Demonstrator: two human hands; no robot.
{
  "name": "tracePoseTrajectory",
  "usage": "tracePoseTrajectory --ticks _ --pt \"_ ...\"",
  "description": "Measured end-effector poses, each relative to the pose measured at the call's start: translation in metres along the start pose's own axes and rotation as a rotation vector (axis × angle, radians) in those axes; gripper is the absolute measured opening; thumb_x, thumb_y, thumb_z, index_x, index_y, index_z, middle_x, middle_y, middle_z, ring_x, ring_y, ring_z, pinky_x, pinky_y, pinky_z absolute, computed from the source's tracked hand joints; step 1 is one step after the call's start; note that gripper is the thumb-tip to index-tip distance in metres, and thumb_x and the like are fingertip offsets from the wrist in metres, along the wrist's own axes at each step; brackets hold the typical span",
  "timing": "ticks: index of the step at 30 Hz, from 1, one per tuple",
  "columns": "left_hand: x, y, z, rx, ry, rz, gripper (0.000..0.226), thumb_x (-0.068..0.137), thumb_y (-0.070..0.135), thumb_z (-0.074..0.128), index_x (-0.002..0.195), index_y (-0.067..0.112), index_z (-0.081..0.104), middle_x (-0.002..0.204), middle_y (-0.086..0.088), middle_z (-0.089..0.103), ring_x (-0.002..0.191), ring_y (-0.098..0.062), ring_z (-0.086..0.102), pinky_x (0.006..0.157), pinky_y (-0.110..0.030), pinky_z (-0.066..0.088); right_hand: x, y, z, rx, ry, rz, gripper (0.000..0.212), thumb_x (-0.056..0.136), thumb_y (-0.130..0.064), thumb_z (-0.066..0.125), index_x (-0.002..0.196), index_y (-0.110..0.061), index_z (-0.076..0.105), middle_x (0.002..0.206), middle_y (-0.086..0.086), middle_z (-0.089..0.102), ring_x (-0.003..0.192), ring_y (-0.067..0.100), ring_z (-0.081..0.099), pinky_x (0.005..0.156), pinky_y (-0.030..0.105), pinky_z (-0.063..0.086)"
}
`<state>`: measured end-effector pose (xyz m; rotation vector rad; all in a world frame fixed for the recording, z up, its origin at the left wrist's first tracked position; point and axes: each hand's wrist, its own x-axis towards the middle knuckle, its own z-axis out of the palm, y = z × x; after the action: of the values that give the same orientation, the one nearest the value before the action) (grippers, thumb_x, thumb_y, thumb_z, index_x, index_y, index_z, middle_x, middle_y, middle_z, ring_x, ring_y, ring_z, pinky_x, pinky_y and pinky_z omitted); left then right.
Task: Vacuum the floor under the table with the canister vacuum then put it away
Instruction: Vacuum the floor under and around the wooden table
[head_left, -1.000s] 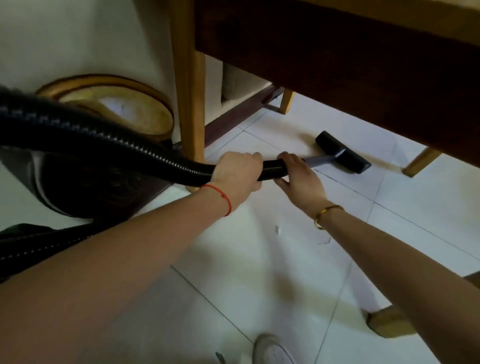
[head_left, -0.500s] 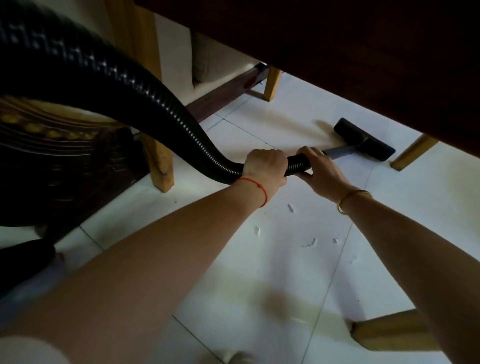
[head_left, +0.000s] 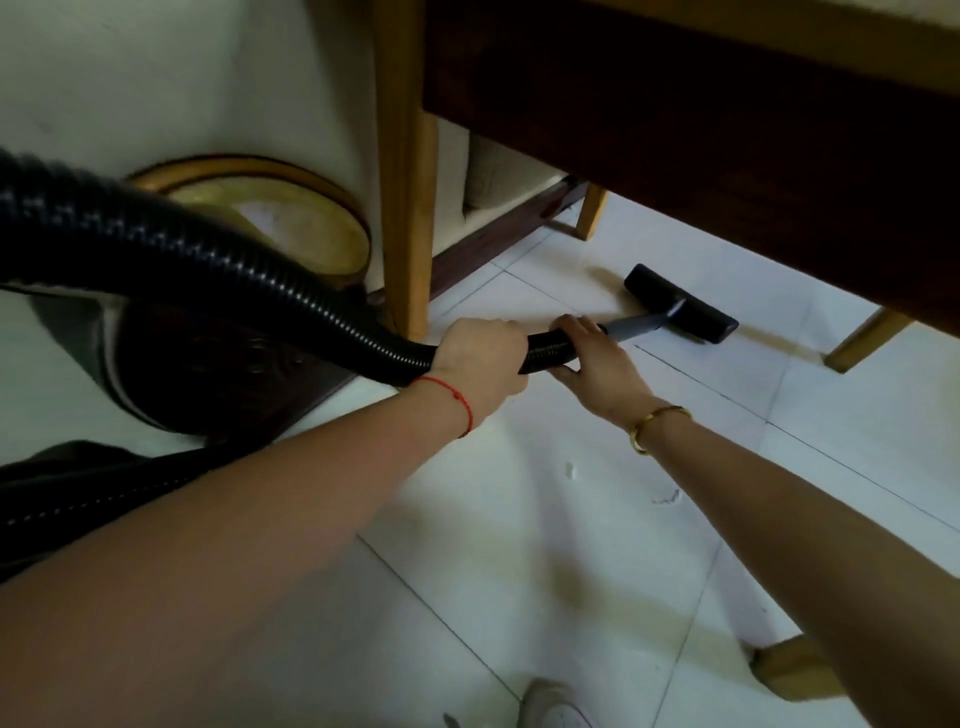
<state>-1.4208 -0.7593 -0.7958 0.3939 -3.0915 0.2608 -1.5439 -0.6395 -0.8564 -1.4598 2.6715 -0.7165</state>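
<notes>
Head view: left hand (head_left: 480, 358) clenched around black ribbed vacuum hose (head_left: 218, 273); right hand (head_left: 597, 358) wrapped on hose end beside grey wand (head_left: 631, 327). Black floor nozzle (head_left: 680, 304) flat on white tiled floor (head_left: 571, 519) under worktop (head_left: 727, 104).
</notes>
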Motion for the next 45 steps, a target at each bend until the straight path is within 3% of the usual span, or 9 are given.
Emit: tracePoseTrajectory --ticks 11,19,24,33,38,45 --pt "-0.103 -0.086 -0.034 0.056 -0.031 -0.054 0.035 0.093 0.039 0.052 0.115 0.012 0.052 0.106 -0.006 0.066 0.092 -0.026 0.066 0.064 -0.030 0.037 -0.007 -0.131 0.023 0.136 0.012 -0.108 0.021 0.087 -0.021 0.063 0.103 -0.014 0.050 0.101 0.004 0.056 0.092 0.018 0.049 0.074 0.032 0.046" --pt "-0.126 -0.112 -0.042 0.038 0.014 -0.076 0.034 0.092 0.042 0.050 0.109 0.013 0.050 0.099 -0.003 0.067 0.086 -0.025 0.067 0.062 -0.031 0.039 -0.002 -0.164 0.030 0.194 -0.004 -0.105 0.025 0.087 -0.025 0.063 0.108 -0.019 0.049 0.107 0.004 0.054 0.095 0.017 0.049 0.075 0.026 0.043" --pt "-0.103 -0.098 -0.027 0.024 0.013 -0.081 0.031 0.094 0.038 0.049 0.112 0.013 0.049 0.100 -0.003 0.067 0.086 -0.024 0.068 0.065 -0.031 0.044 0.006 -0.138 0.033 0.130 0.017 -0.111 0.024 0.085 -0.021 0.064 0.099 -0.021 0.045 0.099 -0.002 0.049 0.086 0.011 0.042 0.067 0.017 0.035" --pt "-0.013 -0.057 0.007 -0.018 -0.007 -0.078 0.030 0.095 0.033 0.049 0.115 0.011 0.048 0.101 -0.006 0.065 0.086 -0.024 0.066 0.066 -0.031 0.045 0.042 -0.044 0.031 -0.010 -0.010 -0.052 0.027 0.082 -0.018 0.067 0.103 -0.015 0.049 0.100 0.002 0.054 0.081 0.015 0.047 0.066 0.025 0.036" --pt "0.035 -0.037 0.021 -0.025 -0.031 -0.057 0.032 0.095 0.032 0.051 0.118 0.009 0.048 0.106 -0.006 0.063 0.093 -0.023 0.064 0.063 -0.029 0.035 0.060 0.003 0.022 -0.074 -0.052 -0.034 0.026 0.085 -0.021 0.066 0.105 -0.016 0.050 0.099 0.000 0.054 0.081 0.016 0.048 0.067 0.027 0.035" --pt "0.077 -0.010 0.030 -0.077 -0.039 -0.061 0.032 0.094 0.030 0.052 0.118 0.009 0.051 0.108 -0.004 0.063 0.097 -0.022 0.064 0.065 -0.028 0.035 0.077 0.047 0.010 -0.109 -0.108 0.022 0.029 0.084 -0.014 0.068 0.109 -0.015 0.053 0.108 0.003 0.056 0.093 0.021 0.054 0.075 0.028 0.041"
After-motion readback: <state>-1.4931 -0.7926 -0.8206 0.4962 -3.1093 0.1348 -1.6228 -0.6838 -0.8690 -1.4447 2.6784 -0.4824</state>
